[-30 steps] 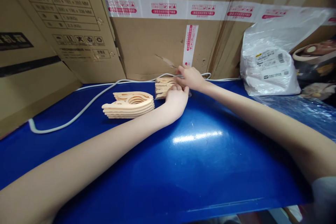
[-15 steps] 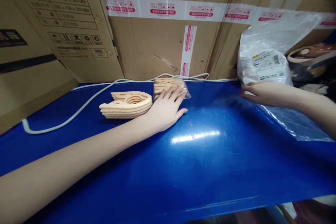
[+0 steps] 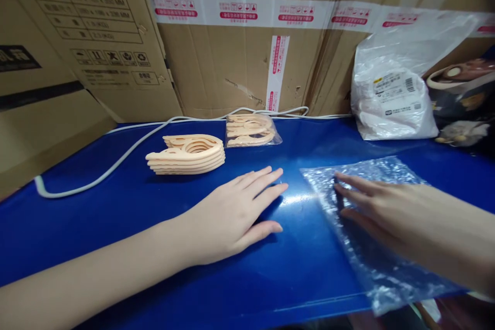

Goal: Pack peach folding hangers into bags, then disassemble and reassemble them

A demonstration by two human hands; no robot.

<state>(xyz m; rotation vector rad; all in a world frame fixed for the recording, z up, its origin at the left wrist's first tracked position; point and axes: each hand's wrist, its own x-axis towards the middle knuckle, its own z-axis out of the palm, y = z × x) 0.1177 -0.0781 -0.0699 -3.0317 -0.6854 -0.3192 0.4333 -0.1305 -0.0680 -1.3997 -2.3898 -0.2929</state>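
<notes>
My left hand [image 3: 242, 214] hovers over or rests on the blue table, palm down, fingers spread and holding nothing. A stack of beige plastic folding hangers [image 3: 187, 155] lies behind it to the left. A clear bag of similar beige hanger pieces [image 3: 251, 130] lies further back, apart from the hand. On the right, my right hand [image 3: 381, 211] is over a flat clear plastic bag [image 3: 386, 273] with a bubbly surface, fingers stretched out on it. The bag's front corner hangs past the table's front edge.
A white plastic sack [image 3: 394, 103] with a printed label stands at the back right. Large cardboard boxes [image 3: 232, 67] line the back and left. A white cable [image 3: 143, 139] runs along the back of the blue table [image 3: 174, 294]. Dark packages [image 3: 460, 98] sit far right.
My left hand has left the bagged hanger pieces and come forward. My right hand has moved from beside the white sack toward me, and the clear bag has shifted left and forward with it.
</notes>
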